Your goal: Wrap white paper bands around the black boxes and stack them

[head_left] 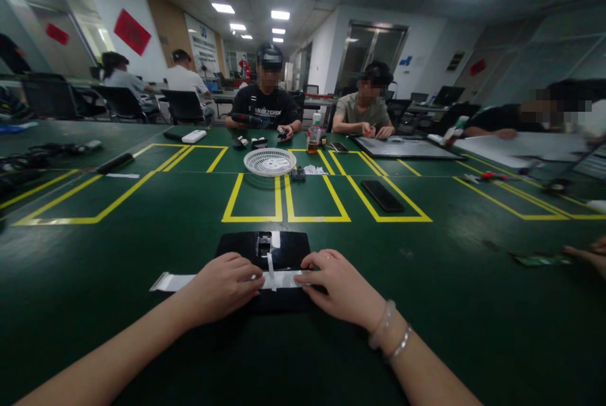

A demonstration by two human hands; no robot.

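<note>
A flat black plate [237,245] with a small metal-edged opening in its middle lies on the green table [142,254] right in front of me. A long white strip [173,281] runs across its near part and sticks out to the left. My left hand [220,286] rests on the strip with its fingers curled over it. My right hand [338,286] presses the strip's right end, fingers bent; two bracelets sit on that wrist. Whether the fingers pinch the strip or only press it is hidden.
Yellow tape boxes mark the table. Beyond lie a white fan grille [269,161], a black phone [382,195], a bottle [313,137] and small parts. Two people sit across, another person leans at the right, and a hand [589,254] reaches in at the right edge.
</note>
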